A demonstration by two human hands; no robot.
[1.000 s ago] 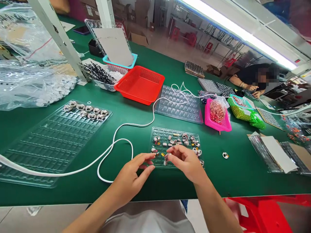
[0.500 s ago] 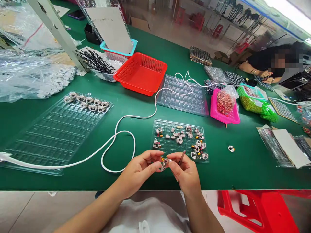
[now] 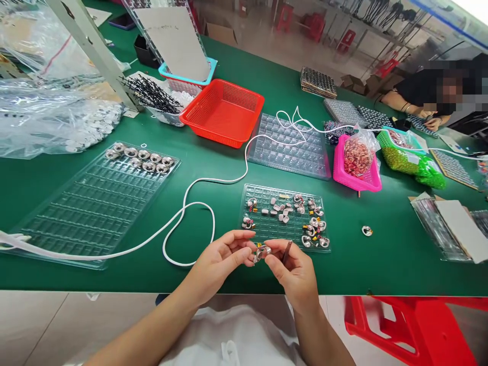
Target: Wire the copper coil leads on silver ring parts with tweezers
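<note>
A small shiny silver ring-like part (image 3: 262, 252) with a yellow bit on it is held up in front of my body, over the near edge of a clear tray (image 3: 263, 235). My left hand (image 3: 218, 267) pinches it from the left. My right hand (image 3: 298, 277) grips it from the other side with thumb and forefinger. A thin dark-brown stick-like tool (image 3: 287, 251) is also tucked in my right fingers, its tip pointing up. Similar silver parts (image 3: 314, 229) and small pale blocks (image 3: 282, 209) lie in the tray. One loose part (image 3: 366, 231) rests on the table to the right.
A large clear tray (image 3: 87, 203) with several silver shells stands left. A white cable (image 3: 202, 180) loops across the green table. Behind are a red basket (image 3: 223, 119), another clear tray (image 3: 290, 152) and a pink basket (image 3: 358, 180). A co-worker (image 3: 423, 91) sits far right.
The view has shifted slightly. Both hands keep hold of the silver part, which seems turned a little between the fingers.
</note>
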